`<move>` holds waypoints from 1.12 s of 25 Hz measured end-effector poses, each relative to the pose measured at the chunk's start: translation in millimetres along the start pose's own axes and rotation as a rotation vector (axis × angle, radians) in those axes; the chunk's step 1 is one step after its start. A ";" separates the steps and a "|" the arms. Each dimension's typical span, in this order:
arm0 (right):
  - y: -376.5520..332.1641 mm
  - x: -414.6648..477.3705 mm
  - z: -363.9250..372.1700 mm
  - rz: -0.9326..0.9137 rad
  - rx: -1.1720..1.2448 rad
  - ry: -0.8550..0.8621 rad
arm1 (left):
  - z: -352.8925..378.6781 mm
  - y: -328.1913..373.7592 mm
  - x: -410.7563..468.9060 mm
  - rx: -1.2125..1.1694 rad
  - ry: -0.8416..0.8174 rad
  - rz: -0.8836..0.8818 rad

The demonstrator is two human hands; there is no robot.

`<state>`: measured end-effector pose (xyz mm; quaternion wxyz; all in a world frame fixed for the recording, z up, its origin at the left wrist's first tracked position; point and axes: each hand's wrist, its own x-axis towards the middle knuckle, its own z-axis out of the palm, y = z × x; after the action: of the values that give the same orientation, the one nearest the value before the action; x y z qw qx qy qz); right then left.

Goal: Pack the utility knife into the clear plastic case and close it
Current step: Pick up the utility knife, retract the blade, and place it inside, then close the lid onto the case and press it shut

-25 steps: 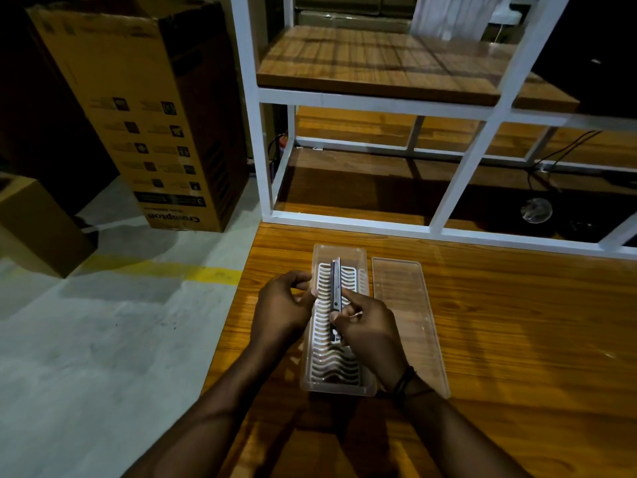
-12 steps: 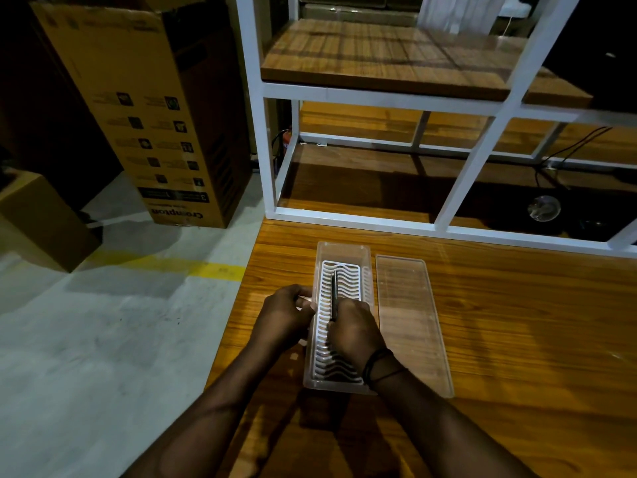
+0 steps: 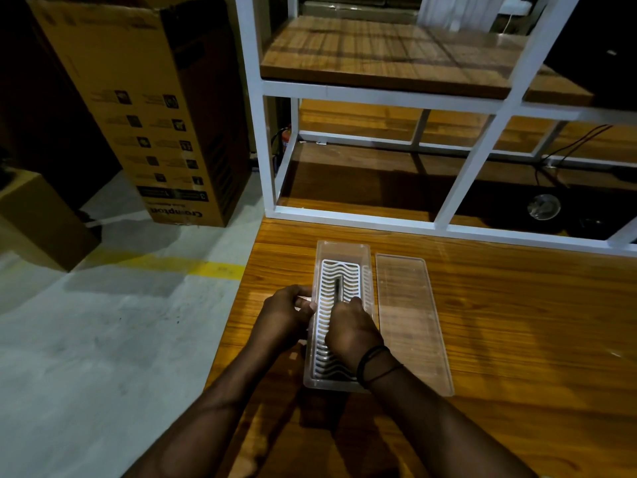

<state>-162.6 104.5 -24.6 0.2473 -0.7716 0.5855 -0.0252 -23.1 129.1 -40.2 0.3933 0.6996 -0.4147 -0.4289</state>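
The knife (image 3: 338,288) lies lengthwise inside the open case (image 3: 343,250), just below the centre of the frame, on the white wavy insert (image 3: 341,270); only its far end shows past your fingers. Your right hand (image 3: 351,331) is closed around its near end, low in the case. Your left hand (image 3: 287,313) sits against the case's left wall, fingers curled together; you cannot tell from here whether it pinches the rim. The clear lid (image 3: 410,322) lies flat on the table (image 3: 517,322), just right of the case. A white shelf frame (image 3: 379,220) crosses above, and a cardboard box (image 3: 144,108) stands on the floor at upper left.
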 end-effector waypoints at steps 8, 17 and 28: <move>-2.7 1.5 0.7 0.015 -0.095 -0.053 | 0.8 -1.7 0.9 0.009 -0.001 -0.007; 13.5 -22.4 -10.6 -0.252 -0.105 0.341 | 1.2 -4.2 2.4 -0.013 -0.007 -0.012; 89.2 -18.9 -39.3 0.613 -0.142 0.109 | 0.9 -2.9 -5.9 0.009 0.009 0.027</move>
<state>-260.9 90.9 -22.1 0.1570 -0.5722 0.8034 0.0500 -25.0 135.3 -41.5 0.3976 0.6977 -0.4243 -0.4185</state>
